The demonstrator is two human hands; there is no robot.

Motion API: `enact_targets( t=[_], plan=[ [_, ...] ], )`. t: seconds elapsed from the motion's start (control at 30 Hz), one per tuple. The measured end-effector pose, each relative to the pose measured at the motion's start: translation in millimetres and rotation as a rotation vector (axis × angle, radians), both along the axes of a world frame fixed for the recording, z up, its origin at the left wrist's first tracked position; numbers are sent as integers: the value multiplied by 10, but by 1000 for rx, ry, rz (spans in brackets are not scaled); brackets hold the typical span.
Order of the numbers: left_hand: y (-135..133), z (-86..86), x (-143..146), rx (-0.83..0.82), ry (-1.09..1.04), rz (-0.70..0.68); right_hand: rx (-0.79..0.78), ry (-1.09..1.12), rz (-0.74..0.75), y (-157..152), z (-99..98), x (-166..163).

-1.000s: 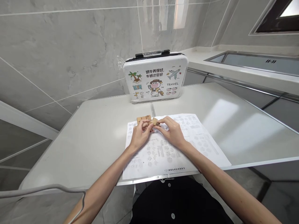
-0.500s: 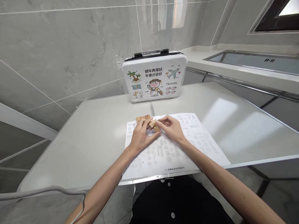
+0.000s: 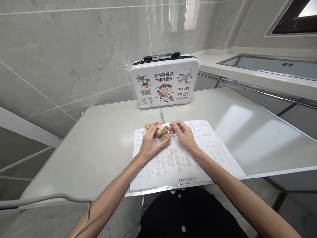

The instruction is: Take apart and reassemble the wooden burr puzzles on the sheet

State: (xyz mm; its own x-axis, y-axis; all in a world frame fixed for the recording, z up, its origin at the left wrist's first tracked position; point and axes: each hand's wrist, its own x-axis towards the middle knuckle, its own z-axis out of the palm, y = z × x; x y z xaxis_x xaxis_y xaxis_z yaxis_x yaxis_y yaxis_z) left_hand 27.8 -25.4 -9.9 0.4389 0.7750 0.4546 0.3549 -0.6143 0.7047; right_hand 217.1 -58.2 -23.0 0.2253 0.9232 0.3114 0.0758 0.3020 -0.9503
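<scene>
A small wooden block puzzle (image 3: 162, 131) is held just above a printed instruction sheet (image 3: 198, 155) on the white table (image 3: 99, 155). My left hand (image 3: 151, 143) grips the puzzle from the left and below, fingers curled round it. My right hand (image 3: 184, 135) pinches its right end with thumb and fingertips. More wooden pieces (image 3: 150, 126) lie on the table right behind my left hand, at the sheet's far edge.
A white tin case (image 3: 164, 81) with cartoon prints and the word TRAVEL stands upright at the table's far edge against the tiled wall. A counter with a sink (image 3: 267, 66) runs along the right. A grey cable (image 3: 49, 200) crosses the near left.
The puzzle has been turned between my hands; its blocks now stick up more. My right fingers have shifted closer onto its right end. My left hand stays put.
</scene>
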Motion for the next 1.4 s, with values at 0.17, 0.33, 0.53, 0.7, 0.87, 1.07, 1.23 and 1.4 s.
enact_targets(
  t=[0.17, 0.33, 0.53, 0.7, 0.87, 1.07, 1.23, 1.4],
  plan=[
    [9, 33, 10, -291, -210, -94, -87, 4, 161, 35, -12, 17],
    [6, 51, -24, -427, -245, -202, -156, 60, 294, -2, 36, 5],
    [-8, 93, -45, -336, -148, -240, -296, 151, 411, -39, 114, 11],
    [46, 24, -33, -262, -85, -115, -350, 315, 320, 31, 47, 31],
    [179, -120, -79, 74, 145, 142, -330, 497, 157, 156, -79, 155],
    [291, -281, -170, 130, 358, 167, -237, 692, -72, 280, -255, 379],
    [333, -385, -198, 88, 386, 157, -172, 845, -211, 328, -346, 543],
    [351, -400, -206, 79, 401, 128, -140, 962, -250, 333, -331, 634]
  ],
)
